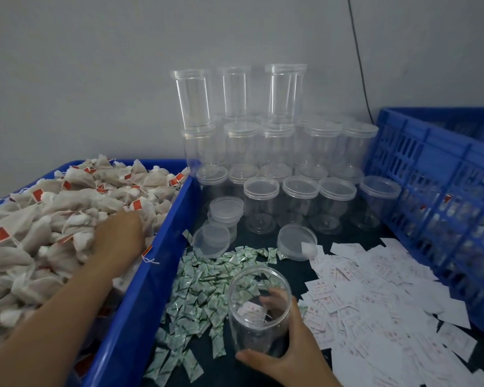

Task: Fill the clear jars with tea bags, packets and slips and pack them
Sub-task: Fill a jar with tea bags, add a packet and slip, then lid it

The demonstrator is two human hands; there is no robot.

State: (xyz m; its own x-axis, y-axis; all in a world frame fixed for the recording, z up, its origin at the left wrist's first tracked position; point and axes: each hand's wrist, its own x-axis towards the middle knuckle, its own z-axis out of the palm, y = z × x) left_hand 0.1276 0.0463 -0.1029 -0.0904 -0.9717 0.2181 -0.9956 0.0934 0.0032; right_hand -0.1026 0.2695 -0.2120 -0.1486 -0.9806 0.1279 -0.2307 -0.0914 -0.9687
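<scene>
Packing looks barely begun: right hand (288, 356) grips a near-empty jar (246, 291); left hand (120, 236) delves among tea bags (39, 219), grip unseen.

Person, two bare arms in view. left hand (120, 236): bare, back of the hand facing the camera, fingertips hidden. left forearm (62, 308): bare along its whole visible length, slim, smooth, long stretch in frame. right hand (288, 342): bare, thumb and knuckles visible. right wrist (310, 370): bare, only a short stretch in frame. Nail detail too soft to tell
</scene>
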